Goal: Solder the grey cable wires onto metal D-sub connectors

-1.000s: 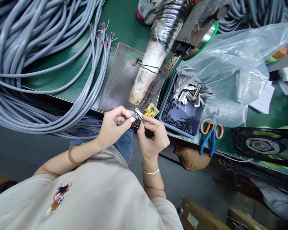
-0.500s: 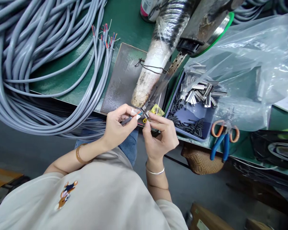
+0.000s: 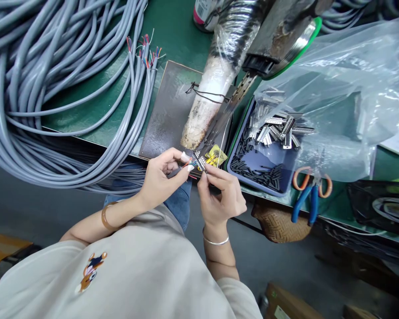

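My left hand (image 3: 162, 175) is closed in a pinch on thin coloured wires (image 3: 191, 164) of a cable, with white covers on the thumb and a finger. Between the hands is a small metal multi-pin connector (image 3: 200, 161), tilted, with the wire ends against its pins. My right hand (image 3: 222, 190) pinches the connector's lower end between thumb and fingers. Just above it the tip of a soldering iron (image 3: 216, 133) slants down, beside a wrapped duct hose (image 3: 202, 102). Contact between tip and connector is too small to tell. A thin solder strand (image 3: 224, 137) hangs to the right.
Bundled grey cables (image 3: 16, 84) fill the left, with stripped ends (image 3: 148, 55). A dark plate (image 3: 168, 102) lies under the hose. At right, a blue tray (image 3: 256, 179) holds black pieces and metal connectors (image 3: 279, 128), near a plastic bag (image 3: 339, 102) and pliers (image 3: 306, 201).
The connector has shifted and turned, so more of its pin row shows below the iron's tip. A red wire end now sticks out below my left thumb. Both hands have moved only slightly.
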